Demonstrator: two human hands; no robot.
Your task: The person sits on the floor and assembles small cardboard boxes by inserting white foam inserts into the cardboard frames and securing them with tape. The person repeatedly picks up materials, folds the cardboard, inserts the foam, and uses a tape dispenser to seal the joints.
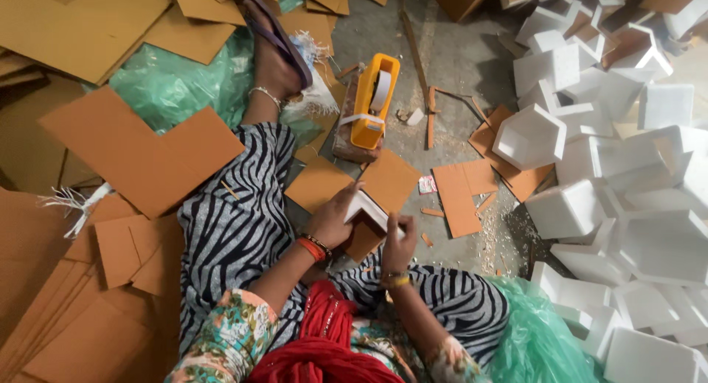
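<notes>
I sit on the floor in zebra-striped trousers. My left hand (333,216) grips a folded piece of brown cardboard with a white inner face (376,199), held over my lap. My right hand (398,244) pinches the lower white edge of the same piece. Both wrists wear bangles. A yellow tape dispenser (374,99) with a white roll rests on a brown block just beyond the cardboard, near my sandalled foot (276,47).
Brown cardboard sheets (140,158) cover the floor at left. Small cut pieces (461,195) lie at centre right. A heap of white hexagonal boxes (612,154) fills the right side. Green plastic sheeting (173,81) lies at upper left, and more of the green plastic (535,339) at lower right.
</notes>
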